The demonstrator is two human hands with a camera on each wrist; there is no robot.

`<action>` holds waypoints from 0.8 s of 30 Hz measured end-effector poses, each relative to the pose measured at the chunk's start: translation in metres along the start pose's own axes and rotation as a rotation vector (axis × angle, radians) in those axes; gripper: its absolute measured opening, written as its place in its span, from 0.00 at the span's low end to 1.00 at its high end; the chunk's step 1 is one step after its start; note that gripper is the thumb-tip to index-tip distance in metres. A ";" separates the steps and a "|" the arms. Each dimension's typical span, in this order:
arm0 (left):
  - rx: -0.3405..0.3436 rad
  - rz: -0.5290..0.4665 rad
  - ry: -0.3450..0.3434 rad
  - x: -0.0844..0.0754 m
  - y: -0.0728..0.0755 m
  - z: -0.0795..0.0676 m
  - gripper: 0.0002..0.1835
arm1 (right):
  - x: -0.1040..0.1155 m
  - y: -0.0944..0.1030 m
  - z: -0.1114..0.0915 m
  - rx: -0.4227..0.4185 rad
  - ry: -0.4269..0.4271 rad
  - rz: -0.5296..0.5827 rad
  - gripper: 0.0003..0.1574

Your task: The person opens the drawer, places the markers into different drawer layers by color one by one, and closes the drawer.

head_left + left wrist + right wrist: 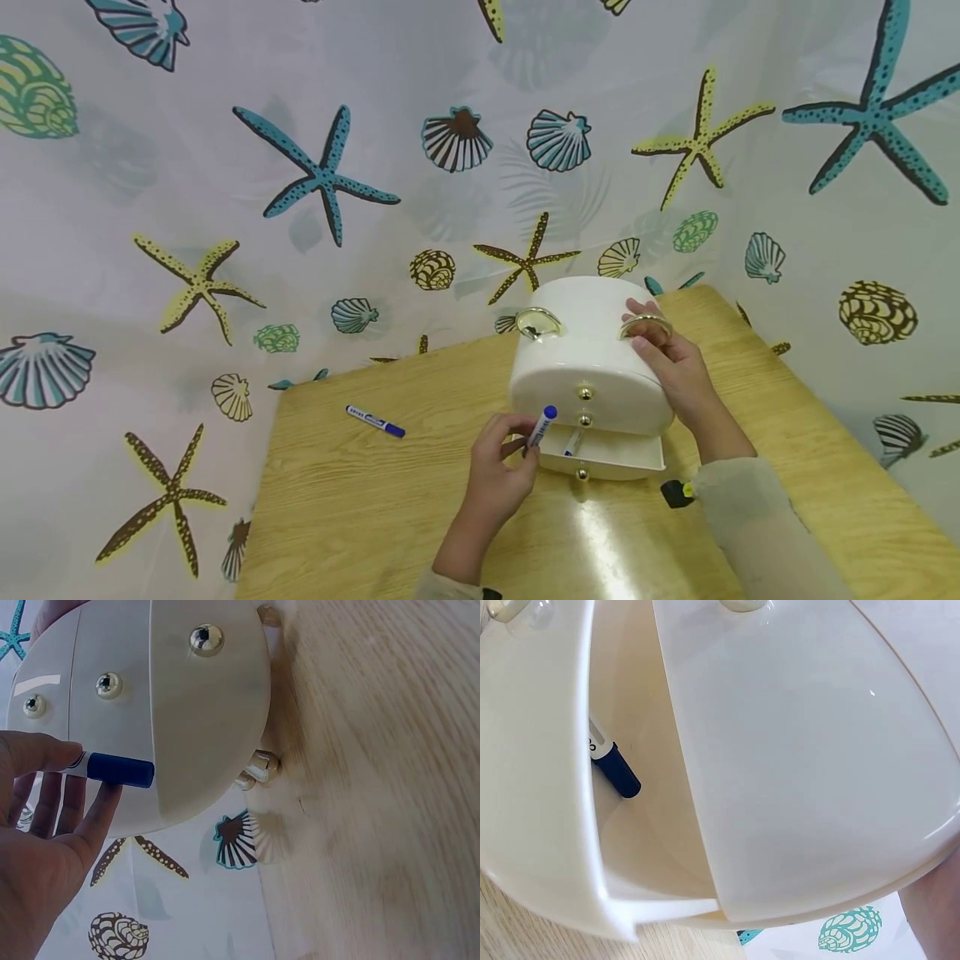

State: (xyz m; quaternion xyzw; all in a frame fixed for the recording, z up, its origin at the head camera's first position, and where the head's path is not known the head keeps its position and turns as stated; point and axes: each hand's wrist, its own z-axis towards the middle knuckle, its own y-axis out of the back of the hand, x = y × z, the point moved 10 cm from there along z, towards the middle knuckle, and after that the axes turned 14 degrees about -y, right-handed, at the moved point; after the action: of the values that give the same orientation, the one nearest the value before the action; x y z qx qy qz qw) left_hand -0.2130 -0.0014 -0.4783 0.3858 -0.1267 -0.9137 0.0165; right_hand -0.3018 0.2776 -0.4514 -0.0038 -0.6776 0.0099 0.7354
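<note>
A white rounded drawer box with gold knobs stands on the table, its lowest drawer pulled out. My left hand holds a blue-capped marker between thumb and fingers, at the drawer's left front corner. In the left wrist view this marker's blue cap points at the box front. Another marker lies inside the open drawer, partly hidden by the drawer front in the right wrist view. My right hand grips the right gold handle on top of the box.
A further blue-capped marker lies on the wooden table, left of the box. The left gold handle stands up from the box top. A curtain printed with shells and starfish hangs behind and beside the table.
</note>
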 end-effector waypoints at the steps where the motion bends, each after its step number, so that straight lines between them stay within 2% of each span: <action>1: 0.004 -0.003 0.005 0.001 -0.002 0.000 0.23 | 0.000 0.000 0.000 -0.001 0.003 0.000 0.10; 7: 0.028 -0.018 0.049 0.009 -0.010 -0.001 0.22 | 0.001 -0.001 0.001 0.004 0.014 0.010 0.10; 16: 0.002 -0.020 -0.026 0.000 -0.010 0.009 0.21 | 0.002 0.001 0.000 0.000 0.013 0.011 0.10; 24: 0.037 -0.038 0.058 0.019 -0.022 0.003 0.20 | -0.001 -0.001 -0.001 -0.007 -0.007 -0.005 0.11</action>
State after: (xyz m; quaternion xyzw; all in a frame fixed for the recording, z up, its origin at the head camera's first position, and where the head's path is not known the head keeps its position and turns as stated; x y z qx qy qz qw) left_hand -0.2267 0.0183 -0.4952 0.4147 -0.1357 -0.8998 -0.0042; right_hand -0.3013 0.2770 -0.4520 -0.0048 -0.6801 0.0057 0.7331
